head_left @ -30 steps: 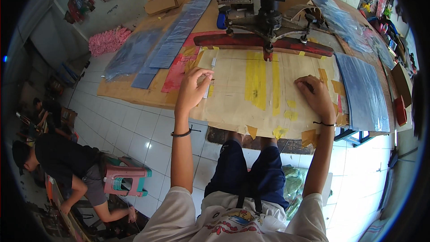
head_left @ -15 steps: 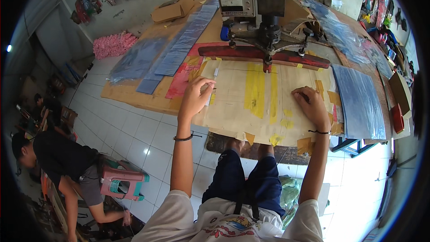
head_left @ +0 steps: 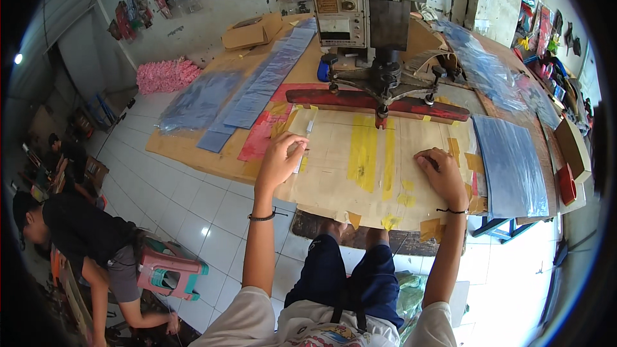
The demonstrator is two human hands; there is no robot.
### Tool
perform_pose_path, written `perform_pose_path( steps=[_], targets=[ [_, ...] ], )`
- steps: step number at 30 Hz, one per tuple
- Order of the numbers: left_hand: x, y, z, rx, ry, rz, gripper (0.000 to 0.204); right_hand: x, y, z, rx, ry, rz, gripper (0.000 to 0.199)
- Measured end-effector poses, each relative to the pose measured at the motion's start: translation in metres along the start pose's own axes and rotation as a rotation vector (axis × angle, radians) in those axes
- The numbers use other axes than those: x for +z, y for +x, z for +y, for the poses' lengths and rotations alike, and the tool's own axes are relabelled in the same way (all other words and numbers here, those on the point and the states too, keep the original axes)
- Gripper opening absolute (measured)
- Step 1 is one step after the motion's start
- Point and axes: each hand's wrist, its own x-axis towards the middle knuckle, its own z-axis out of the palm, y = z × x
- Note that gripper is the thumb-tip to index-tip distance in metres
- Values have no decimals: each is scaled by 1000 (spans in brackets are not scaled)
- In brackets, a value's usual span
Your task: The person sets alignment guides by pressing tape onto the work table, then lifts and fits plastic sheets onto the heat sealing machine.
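Note:
A tan board (head_left: 328,186) patched with yellow and brown tape lies in front of me under a press machine. My left hand (head_left: 279,162) is over its left side, thumb and fingertips pinched together beside a narrow white strip (head_left: 310,126). My right hand (head_left: 443,172) rests near the board's right side, fingers curled in with the thumb against them. Whatever either hand pinches is too thin or clear to make out. Beyond both hands, the long red press bar (head_left: 379,101) sits across the board's far edge, below a dark metal bracket (head_left: 389,80) with adjusting knobs.
Blue plastic-wrapped sheets (head_left: 514,167) lie to the right, with long blue strips (head_left: 273,71) at the left. A cardboard box (head_left: 252,31) and the machine's control box (head_left: 340,16) stand behind. At lower left, a person (head_left: 90,238) bends near a pink and green stool (head_left: 170,270).
The view has tilted up slightly, so everything sits lower in the picture. Both hands keep nearly the same pose and place over the board.

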Motion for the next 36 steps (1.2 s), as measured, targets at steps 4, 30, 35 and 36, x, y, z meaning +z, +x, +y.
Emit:
perform_pose_path(
  steps=[4,30,35,36],
  targets=[
    [1,2,-1,7,16,9,13,0,2,1,16,-4,-21,16],
    [-1,0,-1,14,31,-3,15,1,2,-1,37,-9,-22,16],
    [1,2,-3,52,54,-1,15,1,1,3,26,-20,-32,16],
    [0,1,-3,42,53,-4,15,1,1,1,25,-22,-33,16]
  ],
)
